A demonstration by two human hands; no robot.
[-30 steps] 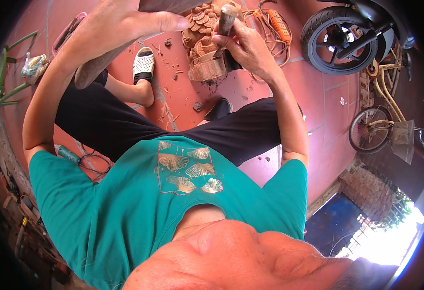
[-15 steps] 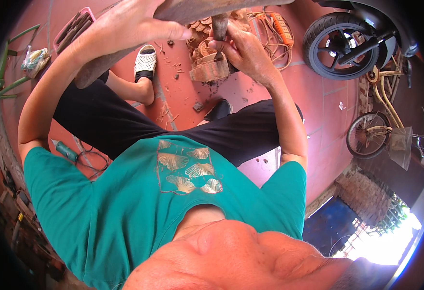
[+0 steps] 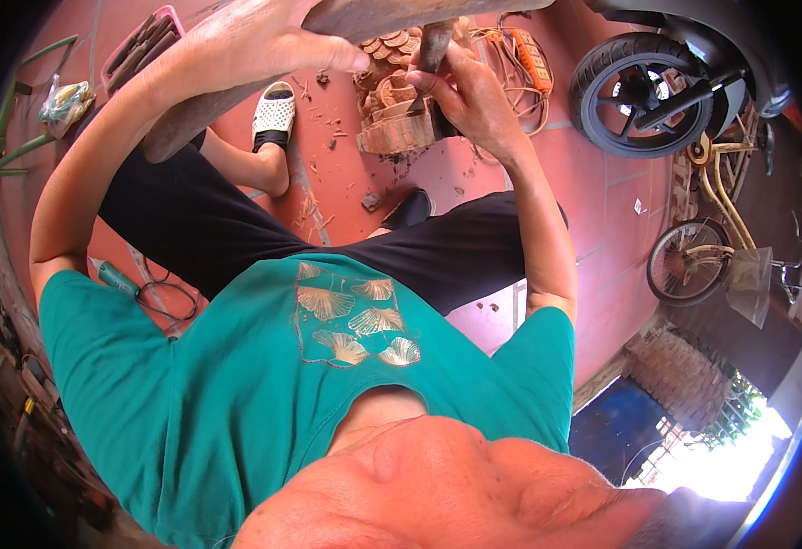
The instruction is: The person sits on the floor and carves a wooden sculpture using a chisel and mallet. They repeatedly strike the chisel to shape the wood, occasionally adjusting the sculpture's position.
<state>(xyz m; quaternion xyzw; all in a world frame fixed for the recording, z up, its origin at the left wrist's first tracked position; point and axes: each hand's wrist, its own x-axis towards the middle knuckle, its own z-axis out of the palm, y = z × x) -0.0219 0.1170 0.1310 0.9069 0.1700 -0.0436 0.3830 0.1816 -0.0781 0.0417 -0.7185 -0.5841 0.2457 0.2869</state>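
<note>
My left hand (image 3: 255, 50) is closed round a long wooden mallet (image 3: 378, 16); its thumb shows, while the other fingers are out of sight at the top edge. One end of the mallet passes behind my forearm, and the other reaches over the chisel's top. Between the fingers of my right hand (image 3: 479, 101) is a chisel (image 3: 434, 48), held nearly upright. Its blade goes down to a carved wooden piece (image 3: 395, 135) with scale-like relief, which lies on the floor between my feet. The mallet and my hand cover the far part of the carving.
Wood chips lie over the red tiled floor (image 3: 328, 206). To the left are a pink tray (image 3: 165, 16) of tools, a green stool frame (image 3: 31, 151) and a teal power tool (image 3: 116, 277). An orange power strip (image 3: 531, 62) with cords, a motorbike wheel (image 3: 643, 91) and a bicycle (image 3: 694, 261) stand right.
The chisel and my right hand have shifted slightly right, and the chisel handle leans a little more. The mallet stays over it, almost unmoved. The whole view has shifted a little.
</note>
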